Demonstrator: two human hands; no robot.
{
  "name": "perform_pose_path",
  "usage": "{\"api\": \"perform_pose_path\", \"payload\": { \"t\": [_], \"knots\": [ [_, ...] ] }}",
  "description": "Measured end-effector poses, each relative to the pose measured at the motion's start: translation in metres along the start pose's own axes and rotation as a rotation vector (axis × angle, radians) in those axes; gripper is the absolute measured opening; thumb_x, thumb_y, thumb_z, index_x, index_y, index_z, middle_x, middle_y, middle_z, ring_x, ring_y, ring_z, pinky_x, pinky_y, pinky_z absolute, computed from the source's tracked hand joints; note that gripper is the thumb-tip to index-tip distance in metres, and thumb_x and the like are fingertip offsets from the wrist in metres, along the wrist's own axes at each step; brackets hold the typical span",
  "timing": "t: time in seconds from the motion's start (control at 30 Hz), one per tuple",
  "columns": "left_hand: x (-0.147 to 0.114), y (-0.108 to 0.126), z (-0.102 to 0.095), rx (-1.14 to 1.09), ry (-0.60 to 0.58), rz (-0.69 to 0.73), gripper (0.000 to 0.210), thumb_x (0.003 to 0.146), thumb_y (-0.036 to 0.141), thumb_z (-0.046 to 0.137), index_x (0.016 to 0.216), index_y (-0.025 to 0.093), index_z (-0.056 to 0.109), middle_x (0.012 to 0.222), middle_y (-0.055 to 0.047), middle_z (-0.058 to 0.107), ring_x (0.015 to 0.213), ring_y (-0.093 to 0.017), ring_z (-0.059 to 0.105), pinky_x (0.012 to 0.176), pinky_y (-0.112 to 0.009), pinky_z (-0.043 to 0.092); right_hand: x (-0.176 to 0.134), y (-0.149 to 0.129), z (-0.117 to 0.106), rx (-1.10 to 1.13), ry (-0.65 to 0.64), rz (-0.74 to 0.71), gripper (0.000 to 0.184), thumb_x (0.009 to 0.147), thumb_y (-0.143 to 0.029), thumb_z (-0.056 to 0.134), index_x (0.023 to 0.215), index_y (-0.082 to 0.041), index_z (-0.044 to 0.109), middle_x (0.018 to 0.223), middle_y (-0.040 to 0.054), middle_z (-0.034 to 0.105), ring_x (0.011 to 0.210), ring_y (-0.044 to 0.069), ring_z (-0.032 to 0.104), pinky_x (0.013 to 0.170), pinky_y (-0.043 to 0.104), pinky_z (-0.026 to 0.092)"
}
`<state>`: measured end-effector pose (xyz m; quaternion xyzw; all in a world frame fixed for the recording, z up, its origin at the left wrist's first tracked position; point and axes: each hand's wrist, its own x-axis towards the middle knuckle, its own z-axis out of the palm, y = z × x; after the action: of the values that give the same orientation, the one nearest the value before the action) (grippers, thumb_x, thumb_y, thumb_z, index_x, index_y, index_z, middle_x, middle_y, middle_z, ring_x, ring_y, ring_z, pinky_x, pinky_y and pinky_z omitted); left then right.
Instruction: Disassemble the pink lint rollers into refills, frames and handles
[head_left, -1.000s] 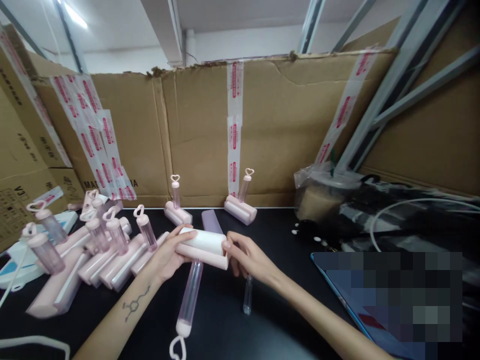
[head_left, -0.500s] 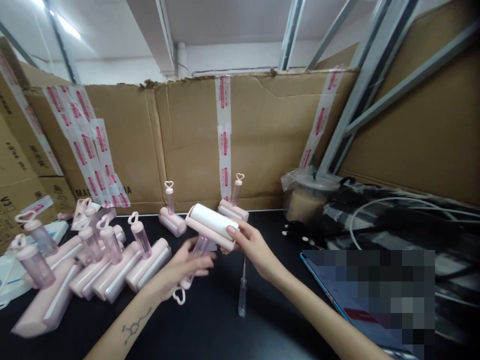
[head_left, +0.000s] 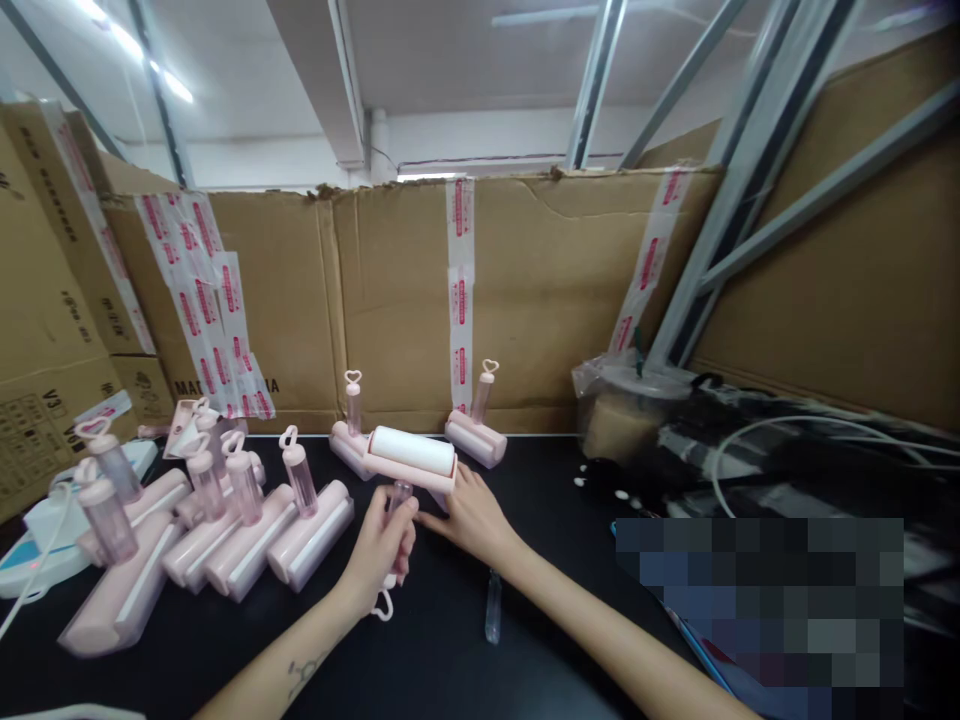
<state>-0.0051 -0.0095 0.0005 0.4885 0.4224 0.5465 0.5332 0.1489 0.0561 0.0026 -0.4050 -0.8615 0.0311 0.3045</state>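
A pink lint roller [head_left: 412,455] with a white roll is held up in front of me, white side facing me. My left hand [head_left: 382,545] is wrapped round its clear pink handle, and the heart-shaped loop [head_left: 383,604] hangs below the fist. Close to the right end of the roller head is my right hand [head_left: 476,515], palm down. Its thumb stretches left, apart from the fingers, whose tips are partly hidden behind the head. Below that hand a screwdriver [head_left: 493,610] with a clear handle lies on the black table [head_left: 420,670].
Several pink lint rollers [head_left: 307,540] stand handle-up at the left. Two more, one a roller [head_left: 477,438], stand at the back near the cardboard wall [head_left: 390,300]. On the right are a drink cup [head_left: 622,410], white cables [head_left: 720,440] and a blue-edged device [head_left: 701,650], partly pixelated.
My left hand has closed round the handle. The right thumb has left the white roll, and that hand has dropped lower beside the head. The roller head is now more level.
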Motion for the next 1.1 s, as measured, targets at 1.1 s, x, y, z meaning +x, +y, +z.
{"api": "perform_pose_path", "payload": {
  "t": [1.1],
  "knots": [
    [-0.002, -0.001, -0.008, 0.37, 0.0, 0.277, 0.027, 0.078, 0.036, 0.06, 0.098, 0.018, 0.064, 0.069, -0.002, 0.059, 0.062, -0.017, 0.054, 0.065, -0.025, 0.042, -0.003, -0.004, -0.051, 0.91, 0.177, 0.346, 0.034, 0.074, -0.045, 0.065, 0.095, -0.02, 0.059, 0.098, 0.0036, 0.064, 0.091, 0.022, 0.057, 0.078, 0.031, 0.045]
  ]
}}
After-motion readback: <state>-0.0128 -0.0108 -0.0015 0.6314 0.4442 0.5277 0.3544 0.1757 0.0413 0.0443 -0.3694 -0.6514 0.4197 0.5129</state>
